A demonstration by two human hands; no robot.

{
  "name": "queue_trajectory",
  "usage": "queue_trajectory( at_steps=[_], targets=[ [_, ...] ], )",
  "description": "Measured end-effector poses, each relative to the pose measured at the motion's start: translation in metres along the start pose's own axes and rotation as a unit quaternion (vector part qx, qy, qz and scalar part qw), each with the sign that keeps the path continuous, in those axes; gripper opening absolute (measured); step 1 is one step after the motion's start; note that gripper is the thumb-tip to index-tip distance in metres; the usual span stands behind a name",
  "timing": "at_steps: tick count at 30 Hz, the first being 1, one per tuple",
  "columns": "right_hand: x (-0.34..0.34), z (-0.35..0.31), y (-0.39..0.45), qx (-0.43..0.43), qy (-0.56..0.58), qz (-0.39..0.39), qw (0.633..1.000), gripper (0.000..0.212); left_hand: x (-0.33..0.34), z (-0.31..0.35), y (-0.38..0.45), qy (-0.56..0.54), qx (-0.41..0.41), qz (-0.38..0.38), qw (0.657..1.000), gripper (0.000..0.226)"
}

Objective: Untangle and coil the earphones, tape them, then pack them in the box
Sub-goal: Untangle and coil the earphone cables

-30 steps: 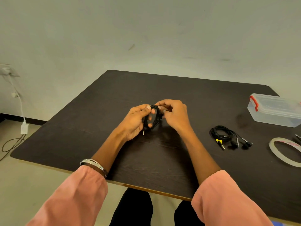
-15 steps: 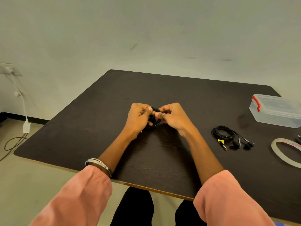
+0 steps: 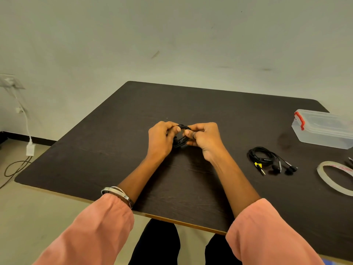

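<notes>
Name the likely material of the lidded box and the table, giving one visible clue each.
Lidded box: probably clear plastic; translucent walls, red clip latch.
Table: seemingly dark wood veneer or laminate, matt; grain lines on top, paler edge band along the near side.

Colours on and around the table (image 3: pixel 191 104)

Table's dark brown w/ wood grain, pale edge strip. You've got black earphones (image 3: pixel 180 139) at its centre; to their right a 2nd black set (image 3: pixel 267 159) w/ yellow tag by the plug. Far-right corner: clear box (image 3: pixel 322 129), red latch. Near-right edge: whitish tape roll (image 3: pixel 336 176). Your sleeves (image 3: pixel 91 232) are salmon pink, bangles (image 3: pixel 117 193) silver.
</notes>
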State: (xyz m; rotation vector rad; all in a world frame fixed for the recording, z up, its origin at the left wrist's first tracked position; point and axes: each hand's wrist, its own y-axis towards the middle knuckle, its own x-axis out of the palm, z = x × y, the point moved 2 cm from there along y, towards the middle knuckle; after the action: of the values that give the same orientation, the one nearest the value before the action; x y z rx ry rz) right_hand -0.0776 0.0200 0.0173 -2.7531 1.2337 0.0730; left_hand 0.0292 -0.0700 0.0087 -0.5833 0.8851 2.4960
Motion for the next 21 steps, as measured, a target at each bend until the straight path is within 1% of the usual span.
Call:
queue_trajectory(
  at_steps=[3,5,8,11,14,17,19,21],
  targets=[
    [0.002,-0.003,-0.005,0.022,0.075,-0.021,0.997,0.012,0.002,-0.002,0.0,0.002,0.0,0.004,1.0,0.012],
    [0.003,-0.004,-0.006,0.033,0.129,-0.03,0.991,0.015,0.003,-0.003,0.0,-0.019,-0.004,-0.001,1.0,0.012],
    [0.004,-0.006,-0.007,0.045,0.19,-0.049,0.98,0.019,0.002,-0.002,0.0,-0.071,-0.023,-0.004,0.997,0.013],
    [0.005,-0.008,-0.007,0.071,0.243,-0.075,0.965,0.023,0.001,-0.004,0.001,-0.13,-0.059,-0.016,0.99,0.015],
    [0.006,-0.011,-0.008,0.086,0.261,-0.104,0.956,0.03,-0.001,-0.007,0.003,-0.189,-0.078,-0.023,0.979,0.017],
    [0.003,-0.014,-0.009,0.078,0.262,-0.141,0.951,0.031,-0.006,-0.001,0.002,-0.184,-0.031,0.003,0.982,0.016],
    [0.001,-0.014,-0.009,0.079,0.269,-0.162,0.946,0.033,-0.009,0.003,0.001,-0.15,0.021,0.017,0.988,0.014],
    [0.002,-0.013,-0.008,0.064,0.24,-0.164,0.955,0.031,-0.011,0.007,0.0,-0.104,0.08,0.031,0.991,0.014]
  ],
)
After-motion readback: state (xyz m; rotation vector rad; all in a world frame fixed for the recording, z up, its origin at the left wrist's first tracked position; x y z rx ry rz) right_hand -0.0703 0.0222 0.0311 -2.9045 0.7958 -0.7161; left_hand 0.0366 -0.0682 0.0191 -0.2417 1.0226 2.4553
